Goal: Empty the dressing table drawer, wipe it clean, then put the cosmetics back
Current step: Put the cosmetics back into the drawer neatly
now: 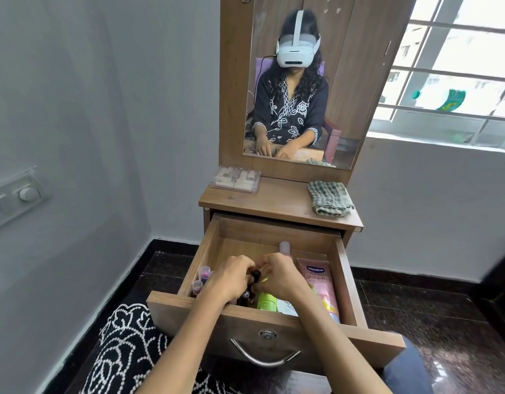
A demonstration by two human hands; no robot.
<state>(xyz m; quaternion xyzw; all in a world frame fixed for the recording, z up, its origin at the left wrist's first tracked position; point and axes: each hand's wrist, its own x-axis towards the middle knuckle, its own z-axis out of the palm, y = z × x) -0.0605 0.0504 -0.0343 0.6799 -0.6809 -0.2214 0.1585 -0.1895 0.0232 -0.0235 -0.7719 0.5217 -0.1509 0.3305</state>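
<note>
At nine o'clock of the frame we see a switch panel (16, 196) on the grey wall. Moving right, small pink-capped tubes (201, 277) stand at the nine o'clock side of the open drawer (274, 317). Beside them our left hand (231, 280) reaches into the drawer with fingers curled around a small black tube (256, 273), and our right hand (282, 275) meets it at the same tube, fingertips pinched on it from the three o'clock side. How much of the tube each hand holds we cannot tell, as the fingers cover it. Under the right wrist lies a green bottle (267, 301); at twelve o'clock of the hands a pale pink cap (284, 247) pokes up. Further right, a pink Vaseline tube (319, 282) lies flat along the drawer's three o'clock wall. On the tabletop (274, 203) above, a clear case (235, 179) sits at ten o'clock and a checked cloth (329, 197) at two o'clock, under the mirror (302, 81).
</note>
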